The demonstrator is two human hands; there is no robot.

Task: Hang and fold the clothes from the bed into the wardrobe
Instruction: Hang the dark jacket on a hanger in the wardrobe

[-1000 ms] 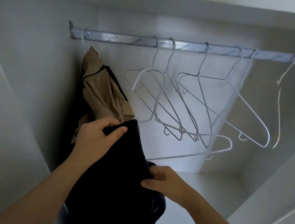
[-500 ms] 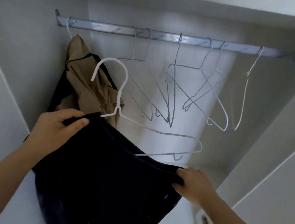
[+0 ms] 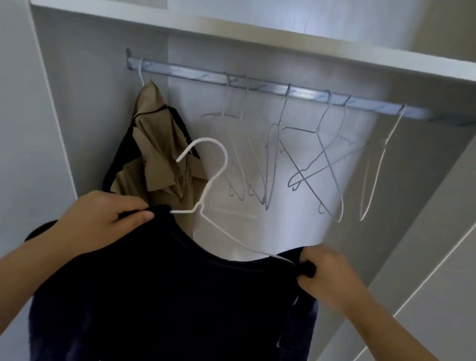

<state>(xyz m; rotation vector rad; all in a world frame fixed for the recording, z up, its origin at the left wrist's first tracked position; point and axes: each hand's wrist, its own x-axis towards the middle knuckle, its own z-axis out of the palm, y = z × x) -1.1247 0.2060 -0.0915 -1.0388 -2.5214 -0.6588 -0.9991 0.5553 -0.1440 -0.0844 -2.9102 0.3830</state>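
Dark garment (image 3: 172,306) hangs spread between our two hands, in front of the open wardrobe and below the rail (image 3: 271,87). Left hand (image 3: 102,218) pinches the left shoulder edge: fingers (image 3: 141,215) curled over the fabric, thumb pressed on top. Right hand (image 3: 327,273) grips the right shoulder, fingers (image 3: 321,256) wrapped round a bunched roll of cloth. The white hanger (image 3: 212,184) sits in the neckline. Its left arm goes under the fabric just beside the left fingers, and its right arm runs bare across the neck opening to the right hand. We cannot tell if either hand also holds the wire. The hook stands free, tilted left, not on the rail. Behind it a tan garment (image 3: 157,147) hangs at the rail's left end. Empty wire hangers (image 3: 270,178) hang to its right. A shelf (image 3: 247,37) runs above.
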